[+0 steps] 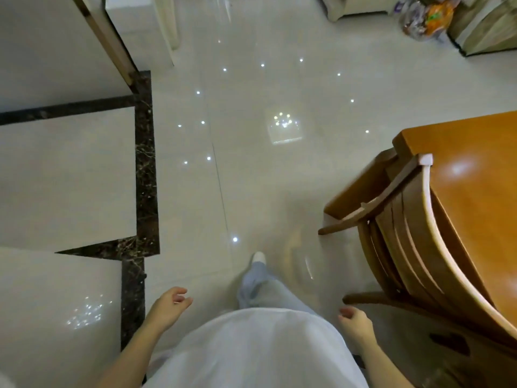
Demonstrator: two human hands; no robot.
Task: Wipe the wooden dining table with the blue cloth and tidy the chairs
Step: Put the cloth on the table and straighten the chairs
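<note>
- Your left hand (169,303) hangs beside your hip with the fingers loosely curled and nothing in it. Your right hand (355,322) is the same, half open and empty.
- The blue cloth does not show anywhere in this view, so I cannot tell where it lies. You will probably need to find it first.
- The chair (402,247) stands just to the right of your right hand, so this hand is clearly the nearer one. Its curved back is pushed against the edge of the worktop (475,191), and its legs stand on the floor near your right side.
- The worktop lies to your right and forward. Its long edge runs away from you, from the lower right toward the corner in the middle right.
- The wooden surface is glossy, with one bright reflection, and the part in view carries nothing.
- One foot (259,257) is set forward on the pale shiny floor (251,163), which reflects many small lights.
- On the left, white steps with dark marble borders (145,163) rise.
- Far ahead on the right lie some bags (428,18), too blurred to name.
</note>
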